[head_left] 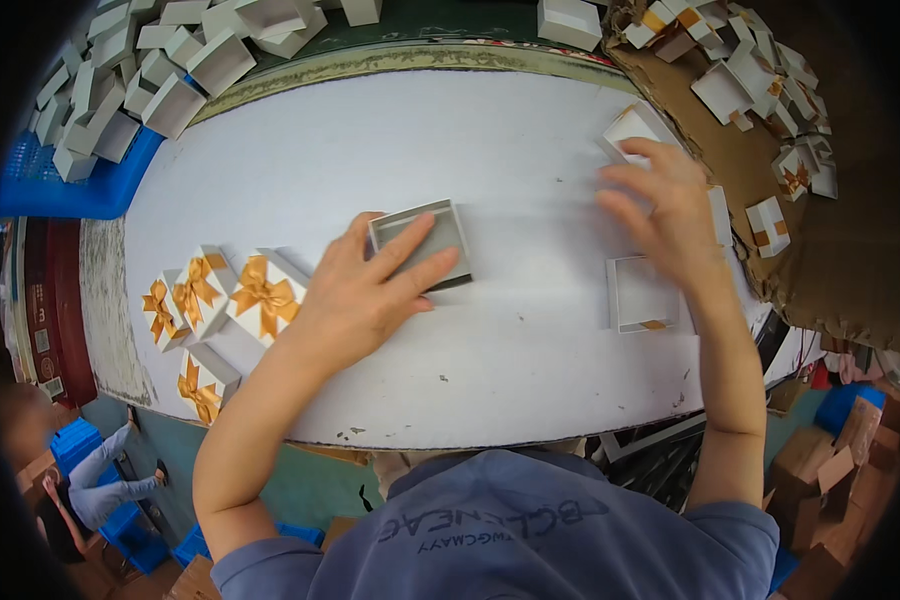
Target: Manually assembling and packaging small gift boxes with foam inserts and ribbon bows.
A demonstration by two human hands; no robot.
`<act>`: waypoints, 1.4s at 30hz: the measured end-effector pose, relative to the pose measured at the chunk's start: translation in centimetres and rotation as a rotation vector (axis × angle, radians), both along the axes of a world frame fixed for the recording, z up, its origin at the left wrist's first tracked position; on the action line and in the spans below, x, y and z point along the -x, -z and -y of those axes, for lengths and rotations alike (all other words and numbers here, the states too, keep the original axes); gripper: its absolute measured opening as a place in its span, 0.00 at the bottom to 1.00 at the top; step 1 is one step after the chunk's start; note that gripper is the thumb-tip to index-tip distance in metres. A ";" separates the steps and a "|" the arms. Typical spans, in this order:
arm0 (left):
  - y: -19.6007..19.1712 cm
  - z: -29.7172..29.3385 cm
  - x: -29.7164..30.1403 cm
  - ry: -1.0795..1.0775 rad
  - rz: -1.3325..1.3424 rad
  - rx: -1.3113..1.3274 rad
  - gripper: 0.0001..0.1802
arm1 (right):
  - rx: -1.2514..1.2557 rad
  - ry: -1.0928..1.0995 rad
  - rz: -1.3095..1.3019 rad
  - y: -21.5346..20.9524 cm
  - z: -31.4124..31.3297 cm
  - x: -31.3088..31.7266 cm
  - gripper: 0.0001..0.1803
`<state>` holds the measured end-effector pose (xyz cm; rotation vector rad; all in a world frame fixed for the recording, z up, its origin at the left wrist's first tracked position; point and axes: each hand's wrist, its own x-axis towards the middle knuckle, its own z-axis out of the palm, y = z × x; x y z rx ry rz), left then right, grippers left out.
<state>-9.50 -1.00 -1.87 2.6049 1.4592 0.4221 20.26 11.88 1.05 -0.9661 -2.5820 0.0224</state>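
My left hand (pixel 355 300) lies over a small open white box (pixel 440 240) with a grey inside, at the middle of the table. Its fingers reach across the inside of the box and hold it against the tabletop. My right hand (pixel 665 205), a little blurred, is raised over the right side with its fingers curved and apart, nothing between them. Close by it are an open white box part (pixel 635 122) at the far side and another open white box part (pixel 642 297) with a bit of gold ribbon on the near side. A further white piece (pixel 718 215) shows partly behind my wrist.
Several white boxes with gold bows (pixel 265 290) stand left of my left forearm. A blue crate (pixel 120 185) heaped with white box parts is at the far left. On the right, a large cardboard carton (pixel 710 130) holds ribboned box parts. Another person (pixel 80 490) sits at the lower left.
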 end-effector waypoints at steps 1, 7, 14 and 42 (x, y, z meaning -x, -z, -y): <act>-0.5 0.1 0.2 0.000 0.002 0.004 0.32 | -0.088 0.119 0.158 0.3 -0.7 -1.1 0.18; -0.1 0.3 -0.4 -0.028 0.035 0.139 0.26 | 0.932 0.084 -0.806 -1.8 -0.6 2.8 0.21; 2.6 1.3 -0.5 0.041 0.329 0.050 0.28 | 1.678 0.166 -1.083 2.0 -1.3 7.8 0.12; -1.4 10.8 7.3 -0.990 -0.011 0.179 0.46 | -0.163 0.277 0.401 2.6 -22.6 16.7 0.33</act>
